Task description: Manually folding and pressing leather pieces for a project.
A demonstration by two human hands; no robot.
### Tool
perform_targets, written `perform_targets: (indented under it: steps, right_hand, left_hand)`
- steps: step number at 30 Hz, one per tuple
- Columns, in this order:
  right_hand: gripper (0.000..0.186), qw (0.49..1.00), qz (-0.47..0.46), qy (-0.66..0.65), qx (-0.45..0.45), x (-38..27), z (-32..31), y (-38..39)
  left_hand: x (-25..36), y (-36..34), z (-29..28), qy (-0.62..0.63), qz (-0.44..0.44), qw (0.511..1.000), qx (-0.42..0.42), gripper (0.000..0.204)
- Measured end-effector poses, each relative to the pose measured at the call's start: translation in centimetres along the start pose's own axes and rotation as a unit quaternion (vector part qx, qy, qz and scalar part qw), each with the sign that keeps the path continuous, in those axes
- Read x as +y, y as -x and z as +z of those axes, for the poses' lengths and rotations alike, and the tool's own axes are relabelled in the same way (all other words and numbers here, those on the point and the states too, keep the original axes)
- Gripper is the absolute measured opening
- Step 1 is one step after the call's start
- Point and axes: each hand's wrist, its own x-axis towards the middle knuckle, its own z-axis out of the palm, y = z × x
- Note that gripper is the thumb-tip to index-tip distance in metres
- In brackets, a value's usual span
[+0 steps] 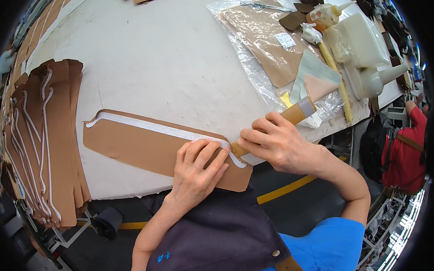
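A long brown leather-like panel [130, 144] lies at the table's near edge, its right end reaching past that edge. A white strip [155, 125] runs along its far side and curves down at the right end. My left hand [199, 166] lies on the panel with its fingers flat, the fingertips on the strip. My right hand [279, 143] is closed around a flat tan stick-like tool [294, 114] with a grey band near its upper end. Its lower end meets the curved part of the strip, beside my left fingertips.
Several brown panels with white strips [59, 144] are stacked at the left. Clear plastic bags [258, 36] holding brown material lie at the far right. Beside them are white plastic bottles [363, 40] and a yellow-wrapped stick [336, 68]. A person in red [405, 151] is beyond the right edge.
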Motion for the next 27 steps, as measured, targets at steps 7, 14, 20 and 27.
perform_targets:
  steps: [7, 14, 20, 27]
  right_hand:
    - [0.032, 0.999, -0.044, -0.005, -0.014, 1.6, -0.4, -1.5]
    - [0.023, 0.996, -0.084, -0.019, -0.020, 3.0, -0.5, -2.4]
    - [0.014, 0.992, -0.118, -0.039, 0.002, 3.9, -0.3, -3.4]
    - [0.012, 0.987, -0.154, -0.037, -0.013, 4.8, -0.3, -4.5]
  left_hand:
    - [0.1, 0.2, 0.2, -0.002, -0.013, 1.000, 0.003, 0.043]
    - [0.4, 0.2, 0.4, -0.024, -0.027, 0.999, 0.017, 0.044]
    - [0.7, 0.4, 0.5, -0.030, -0.037, 0.999, 0.012, 0.046]
    - [1.0, 0.6, 0.6, -0.038, -0.049, 0.998, 0.017, 0.052]
